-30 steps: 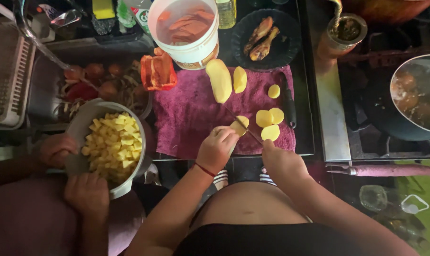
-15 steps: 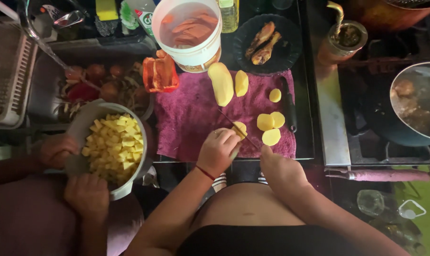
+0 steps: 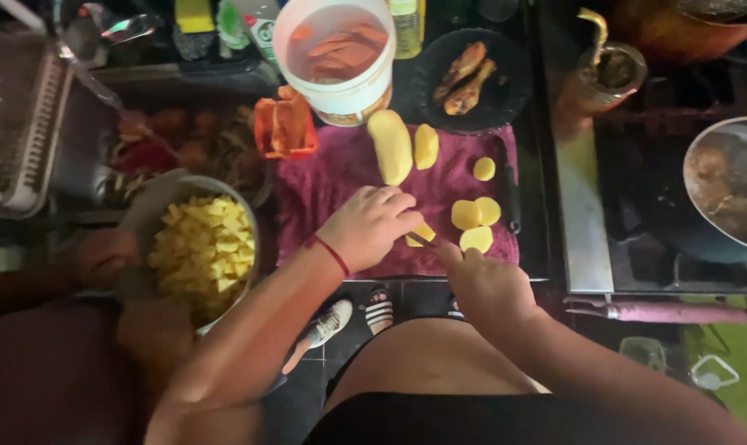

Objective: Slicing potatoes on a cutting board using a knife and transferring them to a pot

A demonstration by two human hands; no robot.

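Left hand [image 3: 367,224]: curled down over a potato piece [image 3: 423,233] on the purple cloth [image 3: 324,185]; most of the piece is hidden under the fingers.
Right hand [image 3: 480,284]: closed around a knife [image 3: 420,240]; handle hidden in the fist, only a short dark stretch of blade shows, meeting the potato piece.
Potato slices [image 3: 475,222]: three lying just beside the blade, one more [image 3: 484,168] farther up.
Peeled potatoes [image 3: 390,147]: two, near the white bucket [image 3: 340,86].
Bowl of diced potato [image 3: 204,247]: held by another person's hands [image 3: 101,255], dim and hard to make out.
Pan [image 3: 723,194]: cut off at right edge.
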